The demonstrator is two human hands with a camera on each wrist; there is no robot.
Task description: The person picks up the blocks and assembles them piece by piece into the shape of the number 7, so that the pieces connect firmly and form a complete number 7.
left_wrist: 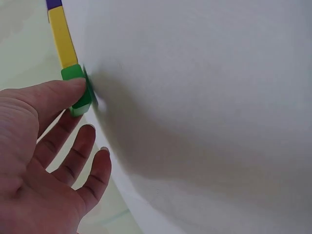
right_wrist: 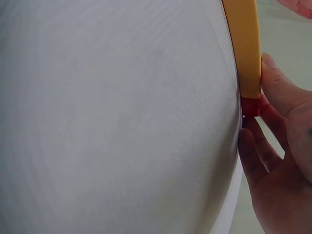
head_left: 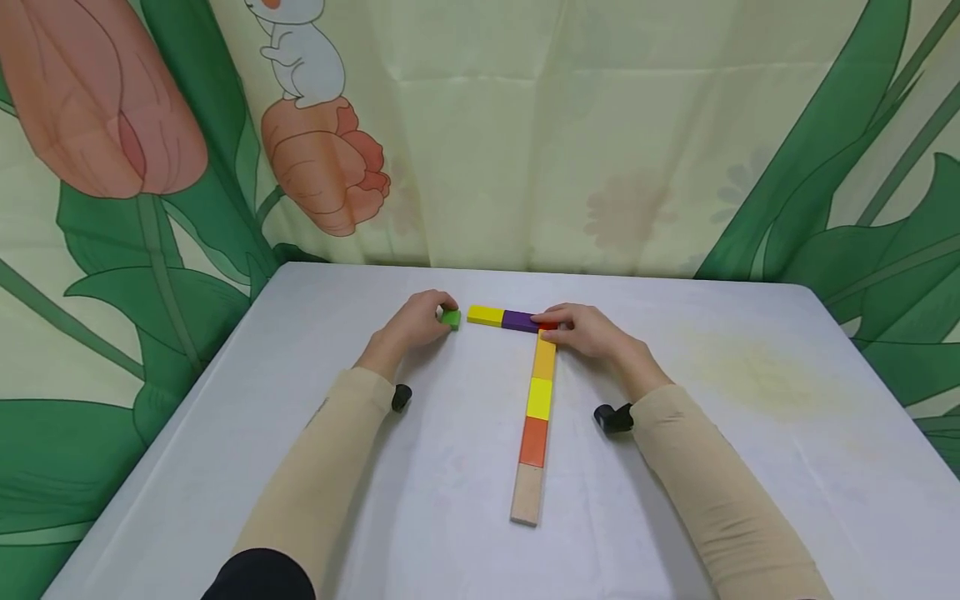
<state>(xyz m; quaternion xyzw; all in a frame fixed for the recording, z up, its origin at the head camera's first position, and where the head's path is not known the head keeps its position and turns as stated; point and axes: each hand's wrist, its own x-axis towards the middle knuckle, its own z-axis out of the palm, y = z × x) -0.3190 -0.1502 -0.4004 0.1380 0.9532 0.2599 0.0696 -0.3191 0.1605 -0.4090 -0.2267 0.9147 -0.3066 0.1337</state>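
We count 8 blocks on the white table, all in an L-ish layout. Far row: 1 green block, then 1 yellow block, 1 purple block, 1 red block at the corner, mostly hidden. Near column, running toward us: 1 orange-yellow block, 1 yellow, 1 orange, 1 plain wood block.

Left hand pinches the green block w/ thumb and fingertips, just left of the yellow one; small gap btwn them in head view. Right hand rests on the corner, fingers lightly curled and touching the red block and top of the orange-yellow one; we can't tell if it grips.

2 beige sleeves, 2 wrist cams. Floral curtain behind.
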